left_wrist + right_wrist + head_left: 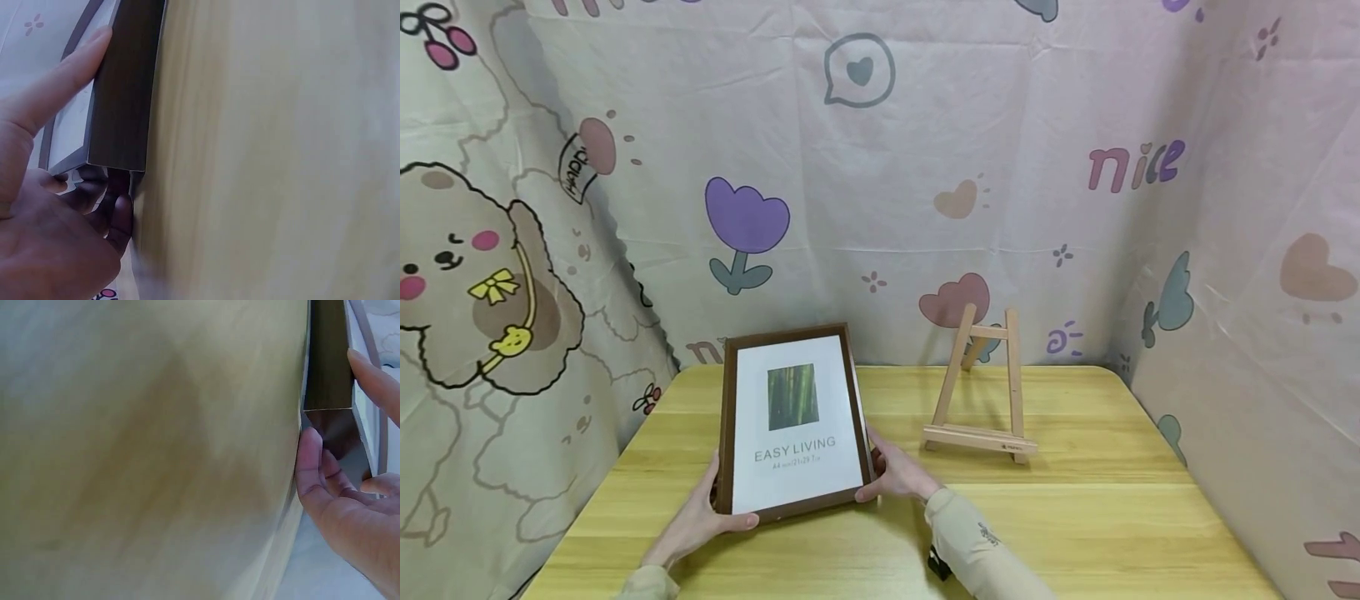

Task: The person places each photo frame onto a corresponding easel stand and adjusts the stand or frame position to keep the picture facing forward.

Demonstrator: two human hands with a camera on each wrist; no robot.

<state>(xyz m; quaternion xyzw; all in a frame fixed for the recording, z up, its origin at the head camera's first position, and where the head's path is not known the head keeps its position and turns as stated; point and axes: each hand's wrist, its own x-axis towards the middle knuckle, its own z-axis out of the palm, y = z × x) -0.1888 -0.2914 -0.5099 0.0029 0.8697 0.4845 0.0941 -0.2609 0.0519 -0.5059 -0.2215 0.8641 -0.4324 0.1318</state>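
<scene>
A brown picture frame (pixel 727 433) with a white insert reading "EASY LIVING" leans slightly back at the left-centre of the table. My left hand (pixel 700 512) grips its lower left corner, the thumb on the front edge. In the left wrist view, that hand's fingers (pixel 122 215) curl under the dark side of the frame. At the lower right corner, my right hand (pixel 901 473) grips the frame, its thumb on the front border. The right wrist view shows the fingers (pixel 310 456) bent beneath the frame's side, close to the table.
A small wooden easel (pixel 981 438) stands upright to the right of the frame. The wood-grain table (pixel 1097 517) carries both. Printed curtains (pixel 880 167) hang behind and on both sides. A small black object (pixel 938 564) shows beside the right sleeve.
</scene>
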